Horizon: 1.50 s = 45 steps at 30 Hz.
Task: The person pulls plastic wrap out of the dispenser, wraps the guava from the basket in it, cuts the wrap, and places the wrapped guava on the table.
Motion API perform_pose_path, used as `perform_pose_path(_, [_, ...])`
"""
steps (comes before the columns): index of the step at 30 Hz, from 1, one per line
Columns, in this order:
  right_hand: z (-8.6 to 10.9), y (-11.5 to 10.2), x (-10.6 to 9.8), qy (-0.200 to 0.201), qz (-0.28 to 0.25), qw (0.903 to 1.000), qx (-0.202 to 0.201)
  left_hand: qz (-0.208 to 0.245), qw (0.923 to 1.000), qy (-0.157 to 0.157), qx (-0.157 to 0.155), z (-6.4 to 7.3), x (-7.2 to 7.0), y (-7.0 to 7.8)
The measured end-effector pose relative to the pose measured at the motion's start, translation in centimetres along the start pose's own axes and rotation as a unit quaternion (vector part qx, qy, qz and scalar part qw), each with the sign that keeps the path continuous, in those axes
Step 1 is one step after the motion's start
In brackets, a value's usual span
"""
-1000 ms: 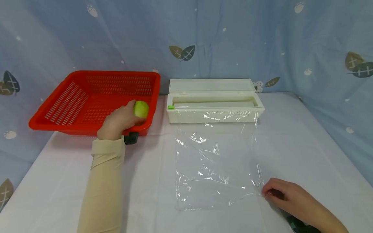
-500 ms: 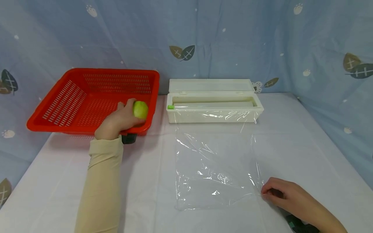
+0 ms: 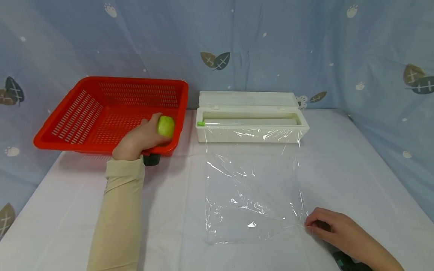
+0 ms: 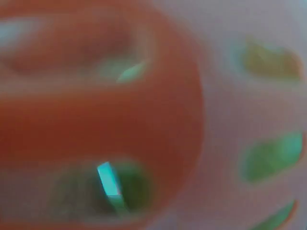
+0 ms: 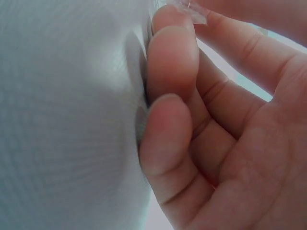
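Observation:
In the head view my left hand [image 3: 140,136] reaches into the red basket [image 3: 68,146] and grips a green apple [image 3: 165,126] at its right end, thumb and fingers on either side of it. The left wrist view is filled by the blurred slotted red basket wall [image 4: 96,124], with green showing through the slots. At the lower right my right hand [image 3: 339,231] pinches the near right corner of a clear sheet of plastic wrap [image 3: 251,188]. Its fingertips [image 5: 165,134] rest on the cloth in the right wrist view, and a bit of wrap [image 5: 194,12] shows at the top.
The wrap runs out over the front of a white wrap dispenser [image 3: 251,134] at the back, its lid [image 3: 247,98] raised and a green slider [image 3: 201,123] at its left end. A white cloth [image 3: 169,226] covers the table; a blue patterned curtain [image 3: 271,49] hangs behind.
The far side of the basket has risen slightly in view, with the left hand and apple staying at its right end. The right hand keeps its place at the wrap's corner.

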State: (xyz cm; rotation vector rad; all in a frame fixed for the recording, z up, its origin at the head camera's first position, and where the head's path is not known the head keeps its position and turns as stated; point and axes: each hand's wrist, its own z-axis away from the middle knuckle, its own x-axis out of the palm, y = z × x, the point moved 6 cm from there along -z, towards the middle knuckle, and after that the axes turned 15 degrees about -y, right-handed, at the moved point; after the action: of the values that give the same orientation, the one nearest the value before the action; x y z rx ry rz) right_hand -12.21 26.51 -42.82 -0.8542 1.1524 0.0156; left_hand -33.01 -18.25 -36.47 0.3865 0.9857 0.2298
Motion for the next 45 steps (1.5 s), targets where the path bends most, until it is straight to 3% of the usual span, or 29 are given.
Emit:
perform_pose_path(4, [0.0, 0.1, -0.1, -0.004, -0.006, 1.0000, -0.001, -0.006, 0.9984, 0.057, 0.005, 0.1, -0.7, 0.2])
perform_pose_path(10, [-0.1, 0.2, -0.1, -0.013, -0.010, 0.9996, 0.021, 0.013, 0.9879, 0.155, 0.004, 0.8, -2.0, 0.5])
perform_pose_path(18, [0.1, 0.6, -0.1, -0.014, -0.021, 0.9972, 0.071, 0.038, 0.9767, 0.210, 0.022, 1.2, -2.7, 1.3])
perform_pose_path(21, [0.1, 0.5, 0.0, -0.014, -0.023, 0.9975, 0.066, 0.056, 0.9723, 0.224, 0.034, 1.5, -3.1, 1.9])
perform_pose_path(33, [0.0, -0.1, -0.2, -0.005, -0.001, 0.9991, 0.042, 0.106, 0.9584, 0.246, 0.099, 3.7, -3.7, 4.9])
perform_pose_path(39, [0.0, -0.1, -0.2, -0.005, 0.017, 0.9986, 0.050, 0.140, 0.9511, 0.213, 0.174, 4.7, -3.3, 7.4])
perform_pose_path(45, [0.0, -0.1, -0.1, -0.006, 0.019, 0.9989, 0.043, 0.138, 0.9420, 0.163, 0.259, 4.9, -1.3, 10.6])
